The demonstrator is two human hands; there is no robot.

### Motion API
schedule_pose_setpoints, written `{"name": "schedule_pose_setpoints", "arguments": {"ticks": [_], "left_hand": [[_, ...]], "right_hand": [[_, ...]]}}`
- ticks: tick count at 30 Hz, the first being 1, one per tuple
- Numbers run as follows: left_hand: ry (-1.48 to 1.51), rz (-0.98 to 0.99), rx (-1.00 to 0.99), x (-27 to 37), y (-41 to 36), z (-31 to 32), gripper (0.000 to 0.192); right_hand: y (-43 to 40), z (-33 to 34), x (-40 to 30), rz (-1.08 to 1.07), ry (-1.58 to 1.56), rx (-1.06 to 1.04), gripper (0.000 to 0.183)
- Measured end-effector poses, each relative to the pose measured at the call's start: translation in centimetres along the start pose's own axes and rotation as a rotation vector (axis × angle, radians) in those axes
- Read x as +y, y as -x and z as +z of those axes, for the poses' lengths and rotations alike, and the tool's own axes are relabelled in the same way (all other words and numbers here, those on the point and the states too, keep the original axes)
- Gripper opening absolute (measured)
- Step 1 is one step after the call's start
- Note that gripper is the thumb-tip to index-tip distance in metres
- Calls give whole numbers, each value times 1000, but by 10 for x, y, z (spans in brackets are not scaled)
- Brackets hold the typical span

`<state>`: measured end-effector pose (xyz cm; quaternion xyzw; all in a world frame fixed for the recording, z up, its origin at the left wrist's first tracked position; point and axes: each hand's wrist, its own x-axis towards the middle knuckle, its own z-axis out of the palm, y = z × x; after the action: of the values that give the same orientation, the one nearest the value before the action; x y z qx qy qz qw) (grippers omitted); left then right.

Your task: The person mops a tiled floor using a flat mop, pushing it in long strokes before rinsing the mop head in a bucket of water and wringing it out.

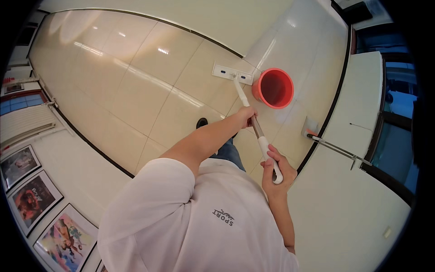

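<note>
A flat mop (258, 128) with a white and metal handle runs diagonally before me. My left hand (246, 117) is wrapped around the middle of the handle. Near its upper end, my right hand (282, 169) grips the white sleeve. The white rectangular mop head (227, 72) lies flat on the tiles; its underside is hidden. Close by its right end stands a red plastic bucket (289, 86), upright. Whether mop head and bucket touch, I cannot tell. The bucket's inside looks dark, and its contents are unclear.
Glossy beige floor tiles (153, 85) spread ahead and left. A wall corner (243, 56) juts in behind the mop head. To the right, a long-handled tool with a flat pale head (310, 125) leans at the wall. Framed pictures (34, 197) and a radiator (29, 132) line the left wall.
</note>
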<state>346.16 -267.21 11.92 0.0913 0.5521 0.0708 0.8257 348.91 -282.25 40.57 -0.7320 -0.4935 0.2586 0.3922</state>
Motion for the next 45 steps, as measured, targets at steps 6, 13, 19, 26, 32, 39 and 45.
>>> {"name": "schedule_pose_setpoints", "arguments": {"ticks": [6, 13, 19, 26, 32, 39, 45], "left_hand": [[21, -16, 31, -18, 51, -24, 8], [83, -67, 44, -51, 92, -71, 9], [232, -61, 38, -83, 117, -113, 15], [411, -15, 22, -116, 125, -97, 14], [675, 177, 23, -131, 118, -70, 8], [863, 355, 283, -129, 100, -165, 8], [856, 317, 503, -131, 88, -230, 7]], "right_hand": [[19, -4, -41, 162, -126, 2, 15], [33, -14, -56, 172, -192, -112, 17], [37, -12, -49, -73, -130, -373, 10], [29, -51, -19, -349, -147, -608, 14], [24, -79, 46, -377, -381, -529, 20], [17, 9, 68, -578, -441, -671, 22], [17, 70, 67, -382, -460, -912, 18]]}}
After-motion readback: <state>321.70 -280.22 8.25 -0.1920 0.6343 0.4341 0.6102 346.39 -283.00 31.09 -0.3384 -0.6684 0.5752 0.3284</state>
